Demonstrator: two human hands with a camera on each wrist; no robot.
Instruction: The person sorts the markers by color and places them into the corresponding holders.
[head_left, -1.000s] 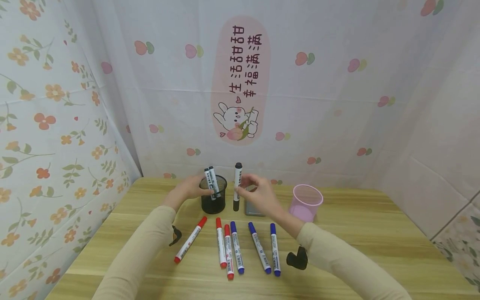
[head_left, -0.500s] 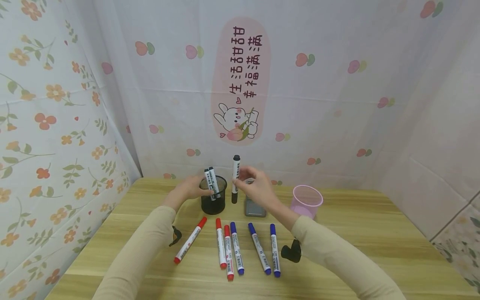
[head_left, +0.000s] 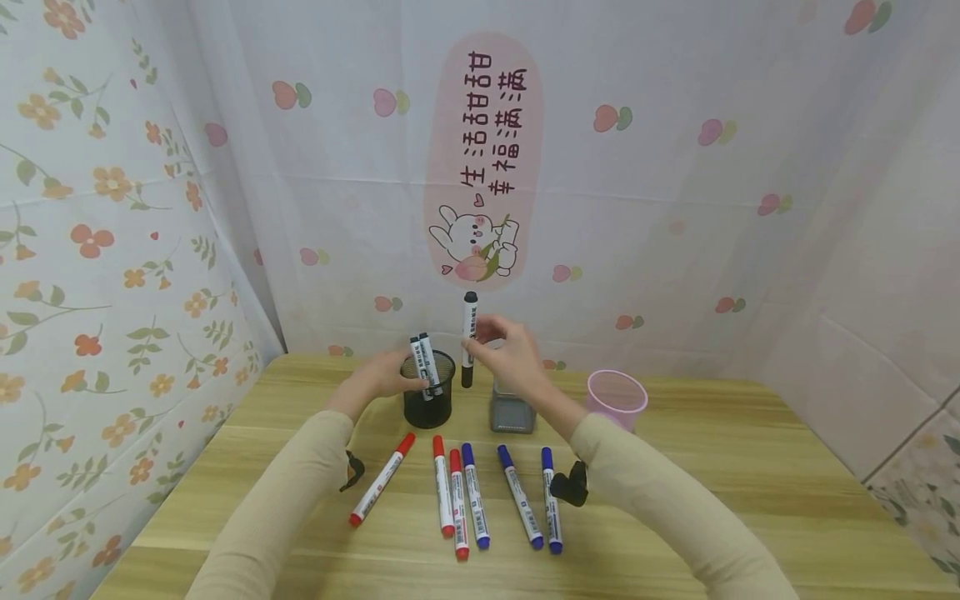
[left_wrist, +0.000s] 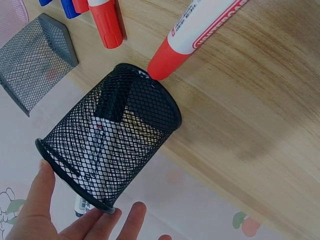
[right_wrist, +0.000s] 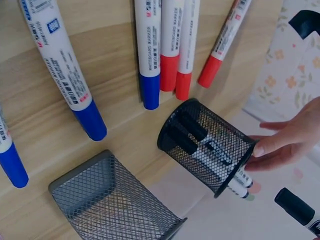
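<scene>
My left hand [head_left: 377, 375] grips the rim of a round black mesh pen holder [head_left: 427, 413], thumb on the near side. Two black-capped whiteboard markers [head_left: 424, 358] stand in it, leaning together; in the right wrist view their black ends [right_wrist: 181, 139] show through the mesh near its base. To the right of the holder, my right hand [head_left: 513, 358] pinches a third black whiteboard marker [head_left: 469, 325] between thumb and fingers. That marker is upright, raised above the table, its lower black end about level with the holder's rim.
Red markers [head_left: 442, 487] and blue markers [head_left: 519, 496] lie in a loose row in front of the holders. A square grey mesh holder [head_left: 513, 415] stands behind them, partly under my right hand. Farther right is a pink cup [head_left: 617, 398]. A printed curtain [head_left: 360, 250] hangs behind the table.
My right hand has raised the black marker and brought it slightly left, toward the black pen holder. More of the grey holder now shows. The left hand keeps its place on the rim.
</scene>
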